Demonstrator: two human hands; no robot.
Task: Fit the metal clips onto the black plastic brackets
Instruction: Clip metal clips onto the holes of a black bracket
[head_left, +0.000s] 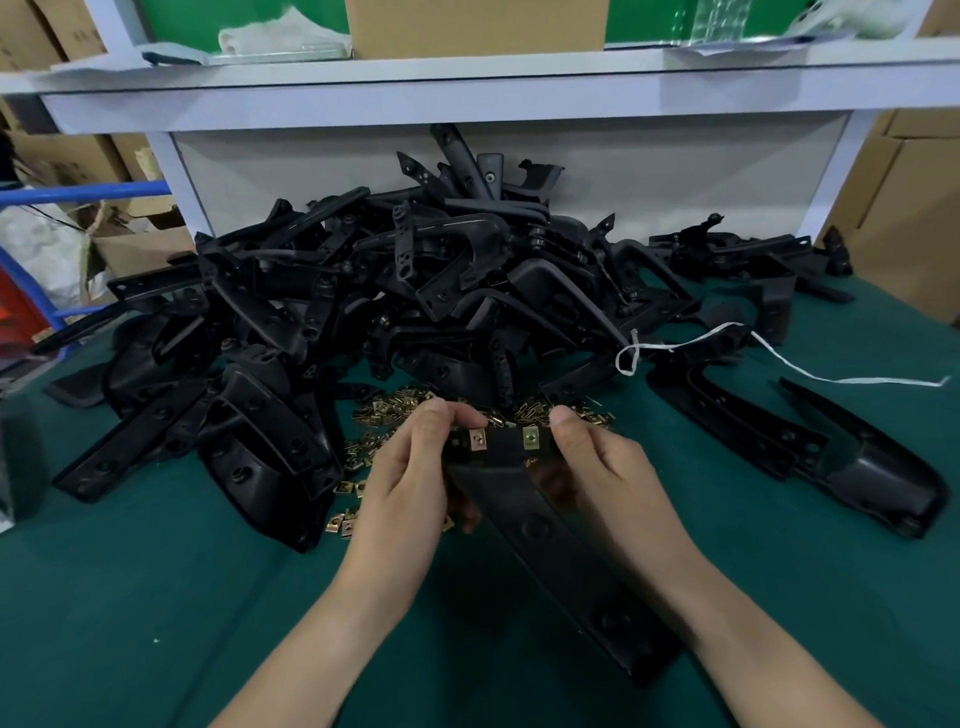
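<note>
A long black plastic bracket (550, 535) is held between both hands above the green table. My left hand (410, 478) grips its upper end from the left, thumb near a brass metal clip (478, 439) seated on the bracket. My right hand (597, 467) grips the same end from the right, thumb beside a second fitted clip (530, 439). Loose brass clips (384, 410) lie scattered on the table just beyond and left of my hands. The bracket's long arm runs toward me between my forearms.
A big heap of black brackets (395, 291) fills the table's middle and left. More brackets (810, 447) lie at the right, with a white string (789, 364) across them. A white shelf (467, 98) stands behind, cardboard boxes at both sides.
</note>
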